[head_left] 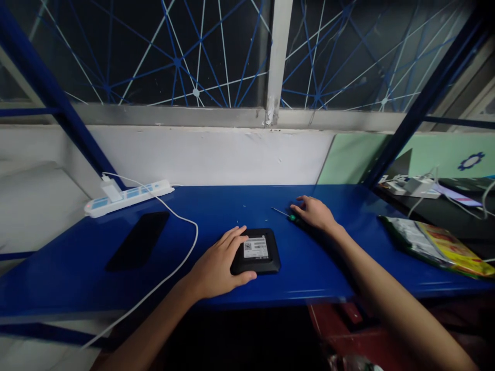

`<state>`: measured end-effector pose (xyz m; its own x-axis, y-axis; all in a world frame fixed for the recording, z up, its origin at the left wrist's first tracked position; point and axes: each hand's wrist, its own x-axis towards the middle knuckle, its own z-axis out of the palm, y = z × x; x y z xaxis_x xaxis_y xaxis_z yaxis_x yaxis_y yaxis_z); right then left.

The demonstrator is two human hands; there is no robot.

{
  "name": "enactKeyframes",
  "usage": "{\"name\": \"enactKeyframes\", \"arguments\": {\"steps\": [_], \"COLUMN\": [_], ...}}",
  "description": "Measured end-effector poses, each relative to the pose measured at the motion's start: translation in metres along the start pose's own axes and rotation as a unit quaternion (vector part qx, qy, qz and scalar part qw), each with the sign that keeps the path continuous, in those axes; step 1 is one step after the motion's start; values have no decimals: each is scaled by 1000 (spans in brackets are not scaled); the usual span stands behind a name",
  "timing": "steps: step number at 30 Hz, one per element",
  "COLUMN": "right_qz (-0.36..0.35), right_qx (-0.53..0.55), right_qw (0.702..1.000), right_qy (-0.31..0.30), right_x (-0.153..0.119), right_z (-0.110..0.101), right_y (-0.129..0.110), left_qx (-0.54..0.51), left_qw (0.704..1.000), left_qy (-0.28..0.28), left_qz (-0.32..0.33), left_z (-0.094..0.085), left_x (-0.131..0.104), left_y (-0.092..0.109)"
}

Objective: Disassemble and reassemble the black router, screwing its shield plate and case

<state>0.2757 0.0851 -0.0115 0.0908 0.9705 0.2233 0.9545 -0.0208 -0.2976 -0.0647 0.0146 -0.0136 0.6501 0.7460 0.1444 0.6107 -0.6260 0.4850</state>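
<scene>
A black square device (274,252) with a white printed label lies flat on the blue table. My left hand (222,265) rests on its left side, fingers over the top left and thumb along the front edge; the hand is spread around it. Behind and to the right of the device lies a screwdriver (292,218) with a green and dark handle, its thin shaft pointing left. My right hand (314,212) is just right of the screwdriver, over its handle end. Whether those fingers touch the handle is hard to tell.
A white power strip (133,198) with a plugged-in charger sits at the back left, its white cable (195,237) curving forward. A black phone-like slab (139,241) lies left. Snack packaging (441,245) lies right. Tiny scraps lie behind the device.
</scene>
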Motion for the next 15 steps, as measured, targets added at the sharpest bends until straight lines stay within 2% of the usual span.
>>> {"name": "enactKeyframes", "arguments": {"steps": [5,9,12,15], "right_qz": [-4,-13,-16,-9], "right_qx": [31,58,85,120], "right_qw": [999,998,995,982], "right_qy": [-17,-1,49,147], "right_x": [4,5,5,5], "right_z": [1,4,1,-7], "right_y": [4,7,7,4], "left_qx": [7,-1,-2,-1], "left_qw": [1000,1000,1000,1000], "left_qy": [6,10,8,10], "left_qz": [3,13,11,7], "left_z": [0,2,2,2], "left_x": [0,1,1,1], "left_y": [0,-2,-2,0]}}
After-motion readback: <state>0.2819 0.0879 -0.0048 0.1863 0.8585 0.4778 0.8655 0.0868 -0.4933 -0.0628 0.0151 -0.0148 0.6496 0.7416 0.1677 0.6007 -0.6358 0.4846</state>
